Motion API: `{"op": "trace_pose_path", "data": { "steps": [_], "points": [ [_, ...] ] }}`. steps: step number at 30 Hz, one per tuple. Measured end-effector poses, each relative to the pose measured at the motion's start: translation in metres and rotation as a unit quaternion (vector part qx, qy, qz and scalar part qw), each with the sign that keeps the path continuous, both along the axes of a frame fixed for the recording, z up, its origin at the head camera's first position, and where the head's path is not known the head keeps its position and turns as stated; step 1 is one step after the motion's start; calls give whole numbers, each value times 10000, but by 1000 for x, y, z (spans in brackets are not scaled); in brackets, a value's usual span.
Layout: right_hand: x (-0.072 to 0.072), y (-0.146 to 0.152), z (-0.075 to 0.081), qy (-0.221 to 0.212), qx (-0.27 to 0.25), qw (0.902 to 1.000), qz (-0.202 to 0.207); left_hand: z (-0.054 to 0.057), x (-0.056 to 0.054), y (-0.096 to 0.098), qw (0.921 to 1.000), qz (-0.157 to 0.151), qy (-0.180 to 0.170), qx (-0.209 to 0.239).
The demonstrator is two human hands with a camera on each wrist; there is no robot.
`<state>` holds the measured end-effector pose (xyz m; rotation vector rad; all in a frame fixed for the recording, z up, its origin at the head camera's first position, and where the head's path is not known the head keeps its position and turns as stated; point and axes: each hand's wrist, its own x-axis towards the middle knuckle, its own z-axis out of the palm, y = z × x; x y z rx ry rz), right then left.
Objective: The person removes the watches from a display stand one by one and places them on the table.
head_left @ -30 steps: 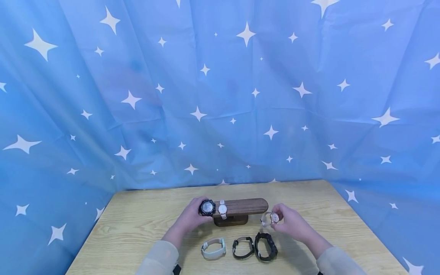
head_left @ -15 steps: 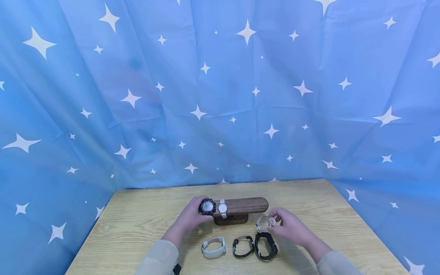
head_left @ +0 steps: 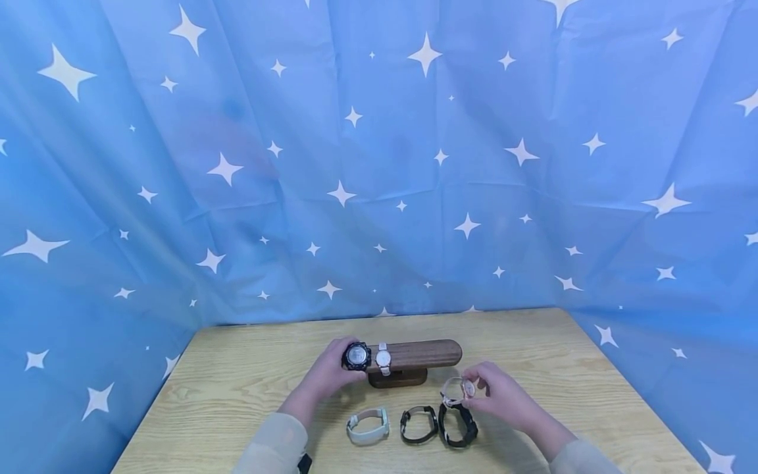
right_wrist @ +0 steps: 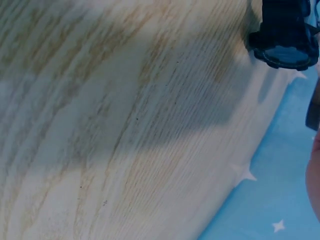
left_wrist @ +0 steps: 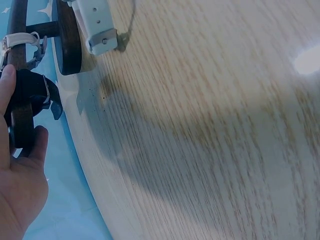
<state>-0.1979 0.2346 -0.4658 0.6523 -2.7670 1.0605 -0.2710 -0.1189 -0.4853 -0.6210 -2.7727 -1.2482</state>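
Note:
A wooden watch stand [head_left: 423,355] carries a black digital watch [head_left: 356,356] at its left end, with a white-strapped watch [head_left: 383,359] beside it. My left hand [head_left: 330,368] grips that left end of the bar; in the left wrist view the thumb [left_wrist: 40,145] lies against the bar's tip. Low over the table, my right hand [head_left: 502,395] pinches a small watch [head_left: 468,389] with a pinkish case, its pale strap forming a loop. This loop overlaps the top of a chunky black watch [head_left: 466,426] in the head view. Only the right hand's edge shows in the right wrist view.
In front of the stand, a pale green watch [head_left: 368,436] and a slim dark watch [head_left: 418,425] lie on the wooden table [head_left: 237,395], in a row with the chunky black one. A blue star-patterned curtain [head_left: 379,164] hangs behind the table.
My right hand has moved toward me and slightly left with the small watch, from beside the stand's right end to above the chunky black watch. The left hand keeps its grip on the stand.

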Motion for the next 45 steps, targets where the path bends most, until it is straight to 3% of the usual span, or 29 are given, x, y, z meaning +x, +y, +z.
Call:
{"op": "trace_pose_path", "data": {
  "steps": [23, 36, 45],
  "points": [
    [13, 0, -13, -316, -384, 9985, 207, -1, 1, 0, 10000, 15, -70, 2],
    [28, 4, -11, -791, -172, 9957, 461, -3, 1, 2, 9999, -28, 65, 71],
    [37, 5, -15, -757, -75, 9941, 770, 0, 1, 1, 10000, 13, -18, 53]
  ]
}}
